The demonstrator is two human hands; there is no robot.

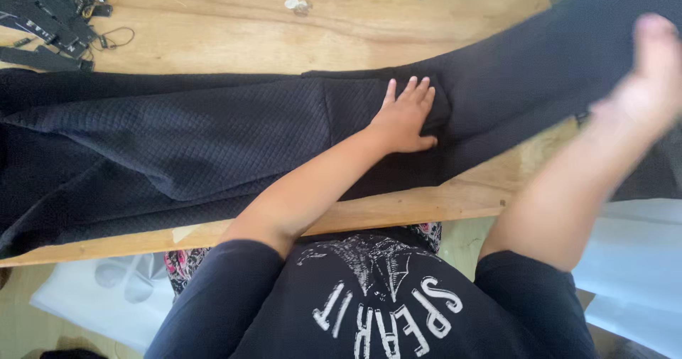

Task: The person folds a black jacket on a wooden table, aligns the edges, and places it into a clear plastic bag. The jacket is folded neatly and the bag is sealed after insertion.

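Black hang tags (53,18) with thin cords lay heaped in the far left corner of the wooden table (234,32), touching nothing else. Just beside them began the dark quilted garment (199,132), which looked like trousers, spread lengthwise across the boards from the left edge toward the right, with one fold of cloth lying over another near the left end. Near the middle of the table, the left hand (405,117) rested palm down on the cloth, fingers straight and slightly spread, thumb out to the side, pinning the fabric where a seam ran down it. Further right, the garment rose off the table toward the right hand (650,75), which was blurred with motion; it seemed closed on the raised cloth, but whether the fingers truly gripped it could not be told. At the lower edges, pale plastic bags (632,259) lay on the floor to the right and left of the person.

To do this smoothing well, the flat hand probably needed to press firmly enough that the cloth beneath did not creep, while the lifted part was drawn taut and level, so that no wrinkle got trapped at the seam.
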